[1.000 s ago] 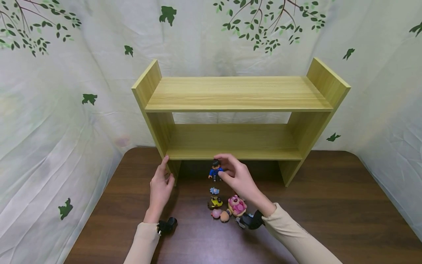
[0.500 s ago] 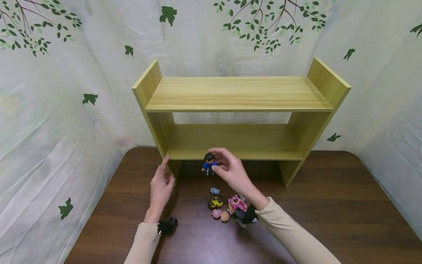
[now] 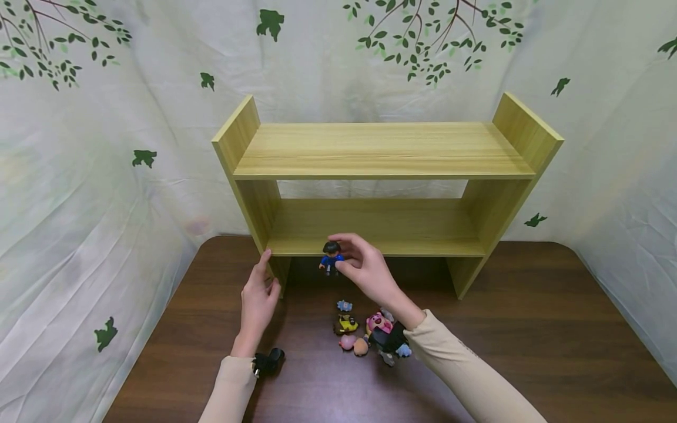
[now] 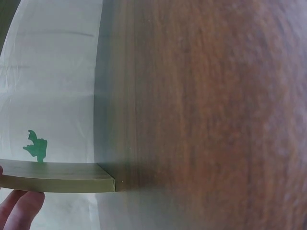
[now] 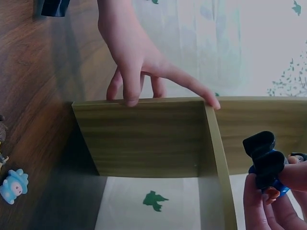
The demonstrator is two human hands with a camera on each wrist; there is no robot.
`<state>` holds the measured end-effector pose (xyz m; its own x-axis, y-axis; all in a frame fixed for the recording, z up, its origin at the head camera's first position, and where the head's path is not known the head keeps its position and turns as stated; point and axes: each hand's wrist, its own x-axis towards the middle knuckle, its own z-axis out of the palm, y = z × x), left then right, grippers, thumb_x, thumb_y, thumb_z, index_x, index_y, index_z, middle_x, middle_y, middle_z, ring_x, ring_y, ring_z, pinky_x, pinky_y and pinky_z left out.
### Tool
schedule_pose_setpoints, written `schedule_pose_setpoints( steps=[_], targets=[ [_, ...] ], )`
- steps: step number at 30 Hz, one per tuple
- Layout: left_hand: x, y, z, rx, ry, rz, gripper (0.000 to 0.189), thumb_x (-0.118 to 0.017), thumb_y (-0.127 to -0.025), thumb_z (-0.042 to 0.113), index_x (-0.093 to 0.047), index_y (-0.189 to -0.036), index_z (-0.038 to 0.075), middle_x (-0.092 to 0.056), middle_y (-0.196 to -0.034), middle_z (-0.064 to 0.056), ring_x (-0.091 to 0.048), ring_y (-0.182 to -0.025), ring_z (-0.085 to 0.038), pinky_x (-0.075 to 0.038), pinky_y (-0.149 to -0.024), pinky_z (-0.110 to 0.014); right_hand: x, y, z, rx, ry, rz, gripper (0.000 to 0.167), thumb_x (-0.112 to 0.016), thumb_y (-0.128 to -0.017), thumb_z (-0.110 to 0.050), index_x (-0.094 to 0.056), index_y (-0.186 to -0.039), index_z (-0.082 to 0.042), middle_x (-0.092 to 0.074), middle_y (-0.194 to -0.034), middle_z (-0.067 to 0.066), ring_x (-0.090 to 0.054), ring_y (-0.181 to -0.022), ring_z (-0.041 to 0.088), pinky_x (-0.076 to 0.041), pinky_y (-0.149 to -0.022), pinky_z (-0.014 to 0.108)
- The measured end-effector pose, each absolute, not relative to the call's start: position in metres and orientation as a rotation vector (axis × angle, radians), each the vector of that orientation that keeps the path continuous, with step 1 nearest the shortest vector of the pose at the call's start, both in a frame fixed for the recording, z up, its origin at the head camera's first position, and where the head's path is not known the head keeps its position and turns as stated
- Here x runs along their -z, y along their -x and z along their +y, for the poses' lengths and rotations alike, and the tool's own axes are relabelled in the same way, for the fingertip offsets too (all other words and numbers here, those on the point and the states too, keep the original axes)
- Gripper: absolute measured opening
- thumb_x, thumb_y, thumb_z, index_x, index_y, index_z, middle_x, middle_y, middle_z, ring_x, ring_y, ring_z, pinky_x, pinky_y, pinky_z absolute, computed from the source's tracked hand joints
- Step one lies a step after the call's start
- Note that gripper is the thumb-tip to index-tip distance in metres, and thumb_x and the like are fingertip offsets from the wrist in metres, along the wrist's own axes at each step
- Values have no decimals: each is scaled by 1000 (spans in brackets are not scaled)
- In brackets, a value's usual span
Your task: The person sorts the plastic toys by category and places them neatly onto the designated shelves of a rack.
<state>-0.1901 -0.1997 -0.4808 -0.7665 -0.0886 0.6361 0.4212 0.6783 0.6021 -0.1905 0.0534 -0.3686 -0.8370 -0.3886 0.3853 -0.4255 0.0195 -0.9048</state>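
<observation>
My right hand (image 3: pixel 365 267) pinches a toy figure (image 3: pixel 330 258) with black hair and a blue top. It is upright in the air before the front edge of the middle shelf (image 3: pixel 375 226). The right wrist view shows the figure's dark legs and feet between thumb and fingers. With thumb and fingers on either side, my left hand (image 3: pixel 257 302) holds the left side panel (image 5: pixel 144 139) of the light wooden bookshelf (image 3: pixel 383 150). Its index fingertip touches the corner where the middle shelf meets that panel.
On the brown table (image 3: pixel 529 329) lie a blue figure (image 3: pixel 344 306), a yellow and brown toy (image 3: pixel 346 324), a pink round toy (image 3: pixel 347 342), a peach-coloured one (image 3: pixel 361 347) and a pink bear (image 3: pixel 378 322). The right wrist's black camera (image 3: pixel 388 338) partly hides the bear. A leaf-print cloth hangs behind.
The right hand has moved left and slightly up with the toy figure, slower lately. Its wrist camera now covers more of the pink bear. My left hand keeps its place on the panel.
</observation>
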Motion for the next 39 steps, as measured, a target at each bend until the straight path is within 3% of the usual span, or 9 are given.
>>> schedule_pose_setpoints(
  steps=[6,14,21,39],
  targets=[
    [481,191,-200,1020,255,-2236,77,-56,-80,-17,-39,-145,22,-55,-124,-20,-63,-88,-36,-54,-66,-47,368,194,50,-1983,-896,-2217,42,-60,-89,6,-54,-130,-1,-60,-119,11,-56,-110,22,-50,-85,34],
    [481,191,-200,1010,249,-2237,77,-57,-80,-16,-40,-145,22,-56,-121,-20,-63,-88,-36,-54,-66,-47,349,188,43,-1996,-906,-2202,39,-55,-88,13,-52,-127,10,-59,-117,24,-56,-109,34,-48,-88,42],
    [481,190,-199,1000,249,-2237,77,-57,-80,-16,-39,-145,23,-57,-117,-21,-63,-86,-35,-54,-65,-47,336,184,38,-1997,-906,-2167,38,-55,-86,16,-52,-123,13,-58,-114,28,-56,-108,39,-47,-89,44],
    [481,190,-199,1013,238,-2251,78,-57,-81,-15,-38,-146,24,-55,-122,-21,-63,-85,-35,-54,-66,-47,330,192,26,-1930,-848,-2231,40,-57,-89,10,-51,-129,8,-63,-110,26,-61,-103,35,-49,-87,34]
  ],
)
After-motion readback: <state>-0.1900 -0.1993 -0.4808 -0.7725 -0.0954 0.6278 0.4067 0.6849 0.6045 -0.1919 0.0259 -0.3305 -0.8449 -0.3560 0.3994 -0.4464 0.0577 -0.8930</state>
